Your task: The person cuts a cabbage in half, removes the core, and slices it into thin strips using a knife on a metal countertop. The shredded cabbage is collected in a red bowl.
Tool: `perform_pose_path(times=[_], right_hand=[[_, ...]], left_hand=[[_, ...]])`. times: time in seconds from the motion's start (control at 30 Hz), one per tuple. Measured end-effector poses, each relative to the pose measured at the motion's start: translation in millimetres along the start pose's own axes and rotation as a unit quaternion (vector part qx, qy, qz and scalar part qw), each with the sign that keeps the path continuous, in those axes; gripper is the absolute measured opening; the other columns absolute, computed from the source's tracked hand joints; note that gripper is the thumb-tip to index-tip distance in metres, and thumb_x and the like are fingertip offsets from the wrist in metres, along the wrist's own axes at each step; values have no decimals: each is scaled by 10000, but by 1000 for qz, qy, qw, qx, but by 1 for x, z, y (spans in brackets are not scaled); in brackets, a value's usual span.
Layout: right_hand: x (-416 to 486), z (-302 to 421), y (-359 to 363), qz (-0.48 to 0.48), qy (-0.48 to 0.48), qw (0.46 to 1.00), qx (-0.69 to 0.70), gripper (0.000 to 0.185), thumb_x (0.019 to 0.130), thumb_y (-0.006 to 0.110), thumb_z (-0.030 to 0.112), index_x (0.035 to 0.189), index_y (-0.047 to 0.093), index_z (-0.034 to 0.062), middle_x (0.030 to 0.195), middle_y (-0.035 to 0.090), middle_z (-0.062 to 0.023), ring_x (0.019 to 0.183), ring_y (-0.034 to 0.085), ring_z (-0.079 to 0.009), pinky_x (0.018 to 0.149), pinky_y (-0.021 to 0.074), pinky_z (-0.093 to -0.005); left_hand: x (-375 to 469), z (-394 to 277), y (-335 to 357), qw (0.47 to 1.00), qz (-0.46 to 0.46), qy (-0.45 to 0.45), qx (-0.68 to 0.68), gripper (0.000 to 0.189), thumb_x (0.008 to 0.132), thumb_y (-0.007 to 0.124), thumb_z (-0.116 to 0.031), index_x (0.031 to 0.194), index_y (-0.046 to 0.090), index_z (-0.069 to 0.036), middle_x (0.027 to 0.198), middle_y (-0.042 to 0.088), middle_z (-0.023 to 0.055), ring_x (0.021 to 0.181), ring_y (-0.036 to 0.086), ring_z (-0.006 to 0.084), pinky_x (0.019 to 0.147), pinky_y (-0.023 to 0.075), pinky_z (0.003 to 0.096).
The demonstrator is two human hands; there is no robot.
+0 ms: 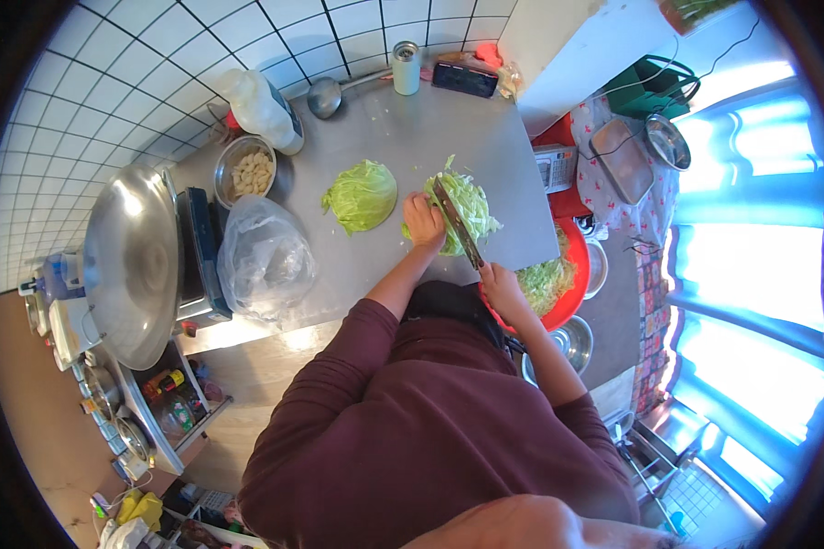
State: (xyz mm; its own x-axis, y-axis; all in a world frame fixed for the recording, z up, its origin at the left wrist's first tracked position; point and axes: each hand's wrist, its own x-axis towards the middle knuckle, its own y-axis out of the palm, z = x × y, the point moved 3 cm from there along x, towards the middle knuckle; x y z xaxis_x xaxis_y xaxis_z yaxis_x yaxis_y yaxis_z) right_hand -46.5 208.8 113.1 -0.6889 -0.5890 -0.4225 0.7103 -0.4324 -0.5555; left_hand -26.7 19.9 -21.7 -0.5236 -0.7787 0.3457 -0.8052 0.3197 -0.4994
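My right hand [501, 287] grips the handle of a broad kitchen knife [459, 226], its blade slanting away over the cabbage. Beneath and beside the blade lies a partly shredded green cabbage [474, 202], with loose shreds at its right and far edges. Pressed on the cabbage just left of the blade is my left hand [426, 223], fingers curled. Farther left on the grey metal tabletop [398, 130] sits another piece of cabbage [362, 195], rounded side up. A red basin [577, 274] of shredded cabbage [546, 285] stands low at the right, partly hidden by my right hand.
A clear plastic bag [266, 257] and a metal bowl of peeled garlic cloves [250, 173] are at the left, near a large wok [134, 264]. Along the tiled wall are a white jug [264, 113], a ladle [325, 98], a pale tumbler [406, 68] and a phone [465, 79].
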Motion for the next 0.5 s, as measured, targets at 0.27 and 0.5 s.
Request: perform_pose_path(times=[0.27,0.5], right_hand=[[45,-29,38,21,33,998,-50,512,954,366,409,800,546,-44,635,566,-172,610,578,-307,594,450,-402],[60,-51,49,59,60,995,-57,509,950,369,407,825,561,-47,681,584,-221,687,600,-364,654,466,-437]], left_hand=[[-1,5,6,999,10,22,-23,260,740,452,-104,978,460,1,1051,472,222,987,433,401,883,338,476],[2,-1,2,1000,-3,16,-7,259,736,446,-116,969,455,-3,1040,476,212,975,436,389,877,339,468]])
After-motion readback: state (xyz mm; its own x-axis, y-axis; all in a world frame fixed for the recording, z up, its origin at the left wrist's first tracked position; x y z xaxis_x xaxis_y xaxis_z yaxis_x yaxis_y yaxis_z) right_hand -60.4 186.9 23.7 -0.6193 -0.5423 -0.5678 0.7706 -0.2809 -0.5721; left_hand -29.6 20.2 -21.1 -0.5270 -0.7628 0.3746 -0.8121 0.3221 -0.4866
